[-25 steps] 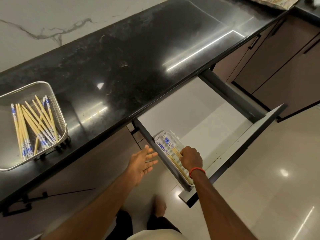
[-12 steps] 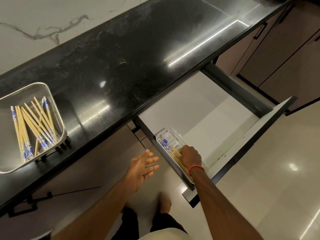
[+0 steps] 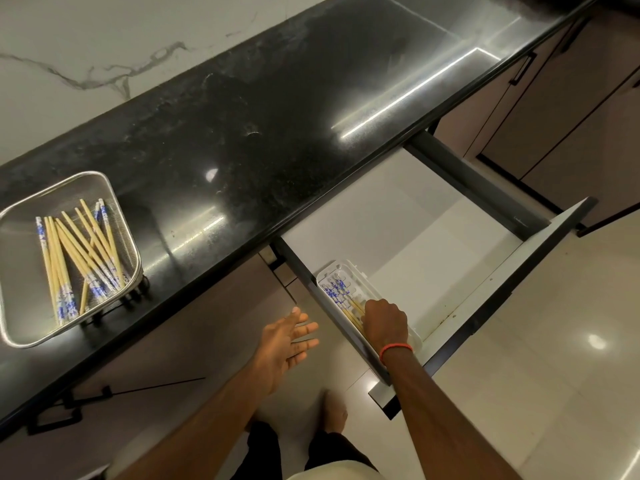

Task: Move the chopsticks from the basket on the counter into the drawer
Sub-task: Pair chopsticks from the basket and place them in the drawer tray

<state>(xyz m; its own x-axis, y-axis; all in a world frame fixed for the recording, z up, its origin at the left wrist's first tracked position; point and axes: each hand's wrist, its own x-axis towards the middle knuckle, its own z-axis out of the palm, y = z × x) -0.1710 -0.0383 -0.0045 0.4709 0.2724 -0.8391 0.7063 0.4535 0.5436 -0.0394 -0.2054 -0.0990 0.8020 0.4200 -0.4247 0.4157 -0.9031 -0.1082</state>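
Bamboo chopsticks (image 3: 337, 293) going into the drawer (image 3: 415, 216) tray (image 3: 343, 267).
Head view: right hand (image 3: 386, 325) curled round the bundle, laying it lengthwise so it fits the tray by the drawer's left wall. Left hand (image 3: 287, 344) spread, empty, beside the drawer. More sticks (image 3: 79, 254) lie in the basket (image 3: 52, 179) on the counter (image 3: 242, 116).

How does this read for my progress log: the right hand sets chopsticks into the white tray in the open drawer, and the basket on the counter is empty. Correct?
One thing is off: the head view shows the basket on the counter holding many chopsticks, not empty. The right hand, white tray and open drawer are as stated.
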